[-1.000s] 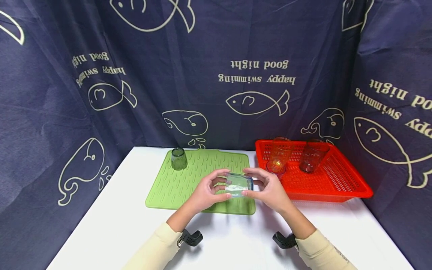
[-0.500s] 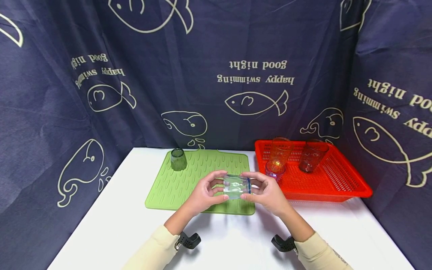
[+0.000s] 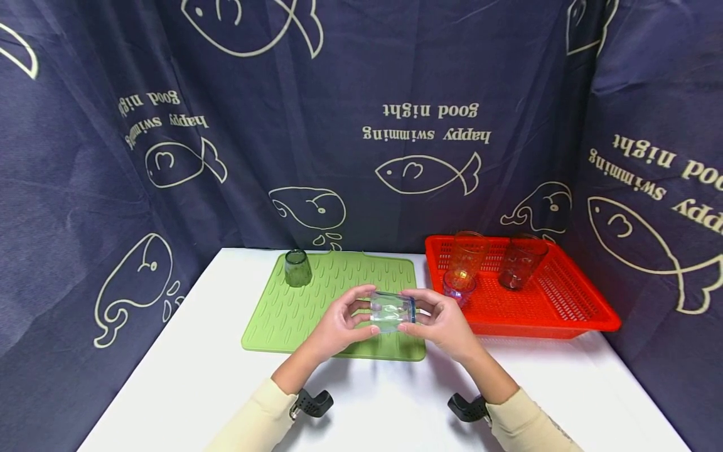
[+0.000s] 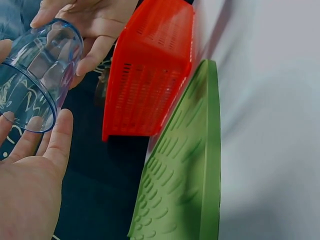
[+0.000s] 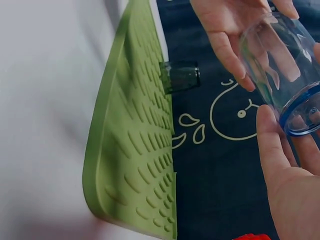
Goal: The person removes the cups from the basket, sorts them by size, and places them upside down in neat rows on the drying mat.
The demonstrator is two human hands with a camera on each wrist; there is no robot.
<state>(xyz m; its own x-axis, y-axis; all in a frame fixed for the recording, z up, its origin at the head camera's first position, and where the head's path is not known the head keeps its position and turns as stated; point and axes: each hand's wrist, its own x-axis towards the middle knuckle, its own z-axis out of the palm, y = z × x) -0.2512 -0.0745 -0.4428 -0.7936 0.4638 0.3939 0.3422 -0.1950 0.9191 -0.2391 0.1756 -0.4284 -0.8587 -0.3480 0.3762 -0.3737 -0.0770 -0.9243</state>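
Transparent glass (image 3: 391,312), shifted slightly leftward, is gripped sideways by the left hand (image 3: 343,320) and right hand (image 3: 442,319) above the near right part of the green mat (image 3: 282,320), still aloft.

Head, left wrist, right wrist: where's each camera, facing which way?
Head: head-worn, facing forward and down at clear glass; left hand, right hand, sleeves show.
Left wrist: wrist-worn, facing clear glass and red basket; both hands show.
Right wrist: wrist-worn, facing clear glass and dark cup; both hands show.
Wrist views share the green mat.
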